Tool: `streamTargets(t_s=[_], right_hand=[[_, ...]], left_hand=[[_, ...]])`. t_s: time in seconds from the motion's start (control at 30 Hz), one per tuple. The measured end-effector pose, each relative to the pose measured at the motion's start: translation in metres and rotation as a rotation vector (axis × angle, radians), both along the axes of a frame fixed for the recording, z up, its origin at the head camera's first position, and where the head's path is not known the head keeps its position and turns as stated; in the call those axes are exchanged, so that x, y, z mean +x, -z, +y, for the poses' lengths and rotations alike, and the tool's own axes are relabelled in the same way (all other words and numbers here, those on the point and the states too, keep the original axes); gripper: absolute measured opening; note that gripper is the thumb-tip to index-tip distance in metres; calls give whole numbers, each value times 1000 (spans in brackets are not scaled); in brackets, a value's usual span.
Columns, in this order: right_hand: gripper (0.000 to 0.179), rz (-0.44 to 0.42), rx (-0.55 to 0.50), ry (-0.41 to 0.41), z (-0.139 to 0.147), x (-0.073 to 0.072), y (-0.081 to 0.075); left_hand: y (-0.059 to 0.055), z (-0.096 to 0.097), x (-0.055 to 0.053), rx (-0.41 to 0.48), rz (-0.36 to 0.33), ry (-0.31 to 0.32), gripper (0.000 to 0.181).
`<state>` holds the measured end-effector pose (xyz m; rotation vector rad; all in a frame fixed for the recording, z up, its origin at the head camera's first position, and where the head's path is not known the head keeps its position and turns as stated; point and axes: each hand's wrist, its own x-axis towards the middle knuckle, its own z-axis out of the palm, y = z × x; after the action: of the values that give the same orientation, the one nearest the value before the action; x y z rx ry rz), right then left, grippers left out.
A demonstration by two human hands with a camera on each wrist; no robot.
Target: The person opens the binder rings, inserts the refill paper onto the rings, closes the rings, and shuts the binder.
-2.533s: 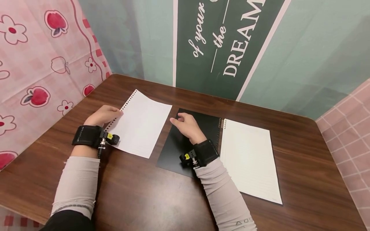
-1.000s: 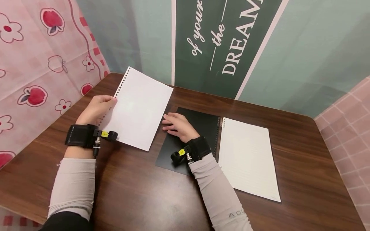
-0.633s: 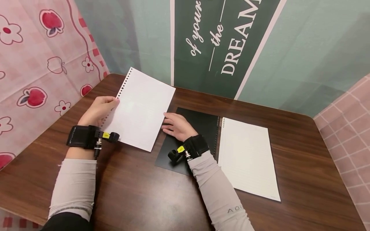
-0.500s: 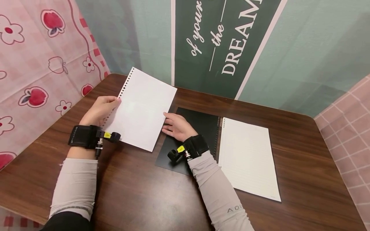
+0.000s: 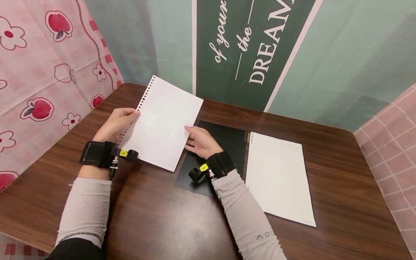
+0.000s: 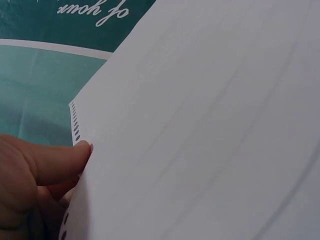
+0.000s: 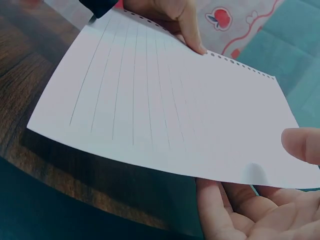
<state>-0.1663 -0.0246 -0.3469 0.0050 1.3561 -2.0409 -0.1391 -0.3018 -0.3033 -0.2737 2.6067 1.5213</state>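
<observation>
A loose-leaf sheet of paper, white and faintly ruled, is held up at a tilt, its row of punched holes on the left side. My left hand pinches that holed edge near its middle, thumb on top, as the left wrist view also shows. At the opposite edge is my right hand; in the right wrist view its fingers lie under the sheet while the thumb stands apart above it. Beneath the right hand lies the black cover of an open ring notebook, with its lined white pages to the right.
A brown wooden table carries everything. Behind it hangs a green cloth with lettering; pink apple-print cloth closes the left side and pink tiled cloth the right.
The sheet has been raised off the table, then carried rightward by my left hand. My right hand, earlier over the black cover, has met the sheet's right edge with fingers beneath it.
</observation>
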Motion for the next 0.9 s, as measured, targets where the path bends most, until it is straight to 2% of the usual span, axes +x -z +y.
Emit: streamTargets(t_s=[0.5, 0.7, 0.9], right_hand=[[36, 28, 48, 91, 1, -3, 5], [35, 20, 67, 97, 2, -4, 6], [33, 55, 117, 101, 5, -5, 4]], left_hand=[[1, 9, -2, 13, 44, -3, 46], [1, 10, -1, 21, 21, -3, 45], [-2, 13, 1, 31, -27, 8, 49]])
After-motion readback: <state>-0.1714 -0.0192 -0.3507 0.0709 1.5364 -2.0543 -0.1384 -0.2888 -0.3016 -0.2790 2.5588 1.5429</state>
